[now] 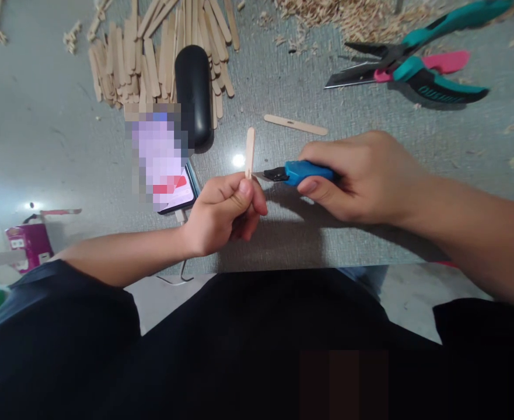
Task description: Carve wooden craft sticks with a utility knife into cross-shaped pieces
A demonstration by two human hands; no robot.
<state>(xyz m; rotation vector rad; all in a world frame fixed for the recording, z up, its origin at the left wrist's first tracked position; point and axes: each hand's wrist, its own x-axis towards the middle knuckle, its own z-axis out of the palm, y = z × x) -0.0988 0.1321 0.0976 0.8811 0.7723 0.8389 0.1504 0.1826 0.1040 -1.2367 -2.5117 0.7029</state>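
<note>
Currently, left hand (221, 213): it is pinching the near end of a wooden stick (250, 151), thumb pressing it against the curled fingers.
Wooden stick: it is pointing away from the body, its far part sticking out beyond the thumb; a small dark mark is showing just above the thumbnail.
Right hand (366, 175): it is clamping around a blue-handled knife (309, 171), thumb lying along the handle's near side.
Blade (263, 177): it is pointing left, its tip reaching the stick's edge beside the left thumb.
Loose stick (313, 128): it is lying flat beyond the knife, a dark notch showing near its middle.
Stick pile (151, 76): it is spreading across the far left of the table (86, 169), many sticks overlapping.
Black case (194, 93): it is covering part of that pile.
Phone (178, 199): it is lying left of the case, mostly blurred, a white plug (181, 217) sitting in its near end.
Pliers (440, 87): they are lying at far right with jaws parted, partly covering a pink-handled knife (451, 60).
Shavings (353, 17): they are heaping along the far edge of the view.
</note>
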